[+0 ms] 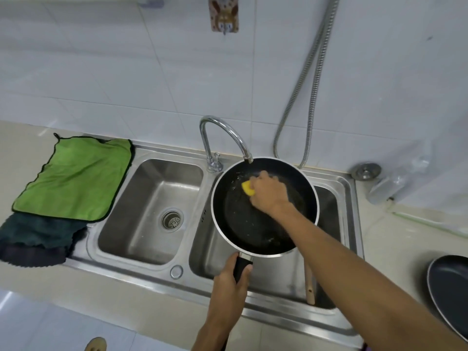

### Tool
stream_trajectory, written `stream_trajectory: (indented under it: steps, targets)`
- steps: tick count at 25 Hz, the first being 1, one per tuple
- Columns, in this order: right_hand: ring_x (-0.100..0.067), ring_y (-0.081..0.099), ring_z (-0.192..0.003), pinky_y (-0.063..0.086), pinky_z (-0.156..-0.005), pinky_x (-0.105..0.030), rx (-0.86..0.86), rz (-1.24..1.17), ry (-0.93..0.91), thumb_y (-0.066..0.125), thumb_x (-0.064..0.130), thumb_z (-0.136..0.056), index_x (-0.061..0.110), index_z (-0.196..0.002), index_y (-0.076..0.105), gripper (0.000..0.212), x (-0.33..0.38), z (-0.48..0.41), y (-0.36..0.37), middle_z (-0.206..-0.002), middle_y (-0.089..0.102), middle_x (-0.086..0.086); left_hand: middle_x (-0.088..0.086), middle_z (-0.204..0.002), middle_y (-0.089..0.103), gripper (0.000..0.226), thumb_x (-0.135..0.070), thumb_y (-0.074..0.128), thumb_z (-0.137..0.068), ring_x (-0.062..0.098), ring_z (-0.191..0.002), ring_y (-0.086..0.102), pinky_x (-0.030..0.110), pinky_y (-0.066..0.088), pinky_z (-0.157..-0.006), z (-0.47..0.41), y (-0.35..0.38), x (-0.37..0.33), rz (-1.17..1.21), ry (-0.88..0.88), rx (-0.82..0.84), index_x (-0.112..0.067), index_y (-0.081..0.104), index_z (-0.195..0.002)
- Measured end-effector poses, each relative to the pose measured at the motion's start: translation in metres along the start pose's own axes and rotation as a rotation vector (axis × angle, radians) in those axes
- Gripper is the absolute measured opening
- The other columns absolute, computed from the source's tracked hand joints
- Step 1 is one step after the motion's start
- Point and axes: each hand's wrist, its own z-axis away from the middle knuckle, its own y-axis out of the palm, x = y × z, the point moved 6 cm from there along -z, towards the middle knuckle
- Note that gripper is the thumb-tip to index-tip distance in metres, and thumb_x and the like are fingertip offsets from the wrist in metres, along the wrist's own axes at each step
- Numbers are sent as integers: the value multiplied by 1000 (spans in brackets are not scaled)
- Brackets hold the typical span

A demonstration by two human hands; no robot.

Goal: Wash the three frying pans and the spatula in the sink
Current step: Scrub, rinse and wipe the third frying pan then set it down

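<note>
White tiled wall [101, 72] up top, pale countertop [405, 239] running across, and set into it the double-bowl steel sink [141, 268]. On the left of the counter lies a bright green cloth [76, 178], overlapping a dark green cloth [38, 234] at its near edge. Over the right bowl sits the main event: a black frying pan [243, 224] with a pale rim, held level above the basin, droplets glinting on its dark inside. A second frying pan [450, 290] rests on the counter at the far right, cut off by the frame edge. A metal hose [311, 79] loops down the wall, and the chrome faucet [222, 125] arches over with its spout right at the pan's far rim. The left hand [229, 282] has its fingers wrapped round the pan's black handle [240, 267]. The right hand [269, 193] is inside the pan, fingers curled tight over a yellow sponge [247, 187] pressed against the pan's floor. In the right bowl, under the right forearm, leans a wooden handle [309, 285], its working end hidden beneath the pan. The left bowl shows only its round drain strainer [172, 219].
</note>
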Motion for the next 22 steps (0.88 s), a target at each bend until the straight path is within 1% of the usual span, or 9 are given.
stream_trajectory:
  steps: [4, 8, 10, 12, 13, 15, 18, 20, 22]
  targets:
    - [-44, 57, -111, 52, -88, -46, 80, 73, 103, 70, 31, -84, 19, -128, 54, 49, -48, 27, 1, -130, 47, -15, -14, -103, 73, 46, -43, 60, -101, 8, -93, 71, 32, 60, -85, -3, -4, 11, 25, -28, -41, -27, 54, -144]
    - [-44, 64, -99, 54, -85, -43, 182, -18, -131, 73, 35, -79, 22, -121, 55, 48, 8, 73, 34, -122, 46, -12, -17, -103, 74, 34, -42, 60, -102, 3, -90, 71, 28, 60, -82, -5, -4, 11, 17, -4, -53, -42, 52, -134]
    - [-43, 63, -95, 53, -87, -42, 191, -253, -143, 72, 33, -77, 25, -116, 54, 44, 33, 71, 40, -117, 44, -9, -16, -94, 74, 32, -39, 61, -102, 3, -81, 71, 21, 58, -72, -2, -2, 7, 15, -8, -52, -41, 53, -133]
    - [-34, 62, -101, 52, -93, -44, 198, -628, -10, 71, 36, -75, 36, -120, 52, 49, 34, 60, 35, -115, 47, -5, -14, -88, 73, 29, -37, 62, -101, 5, -77, 71, 15, 55, -67, 1, -2, 7, 28, -39, -62, -41, 53, -128]
    - [-29, 63, -103, 55, -93, -46, 188, -859, 73, 70, 39, -75, 44, -125, 51, 54, 30, 55, 30, -116, 51, -4, -14, -89, 73, 29, -38, 62, -101, 6, -79, 72, 15, 55, -68, 2, -4, 7, 41, -54, -71, -42, 51, -127]
    - [-23, 67, -101, 62, -80, -47, 199, -1293, 210, 65, 37, -85, 53, -135, 46, 56, 18, 49, 25, -119, 60, -5, -13, -103, 74, 34, -42, 61, -100, 8, -92, 73, 24, 59, -81, 1, -8, 13, 43, -68, -99, -41, 51, -133]
    - [-28, 64, -99, 58, -73, -46, 318, -1822, 295, 51, 30, -94, 40, -134, 55, 41, -4, 50, 6, -122, 64, -9, -7, -122, 71, 46, -44, 59, -101, 16, -112, 67, 40, 56, -98, -1, -19, 25, 31, -89, -158, -26, 55, -143]
    - [-30, 61, -91, 53, -74, -42, 390, -2044, 259, 55, 39, -91, 27, -118, 64, 31, -21, 55, -7, -114, 63, -14, -2, -120, 72, 48, -46, 58, -101, 21, -111, 69, 45, 57, -97, -2, -26, 33, 29, -116, -195, -25, 55, -143]
    - [-34, 63, -90, 54, -74, -43, 360, -2140, 246, 64, 56, -88, 25, -110, 65, 38, -44, 59, -14, -108, 66, -16, -2, -109, 73, 41, -44, 58, -101, 22, -101, 71, 43, 59, -90, -3, -33, 38, 37, -124, -232, -27, 56, -138]
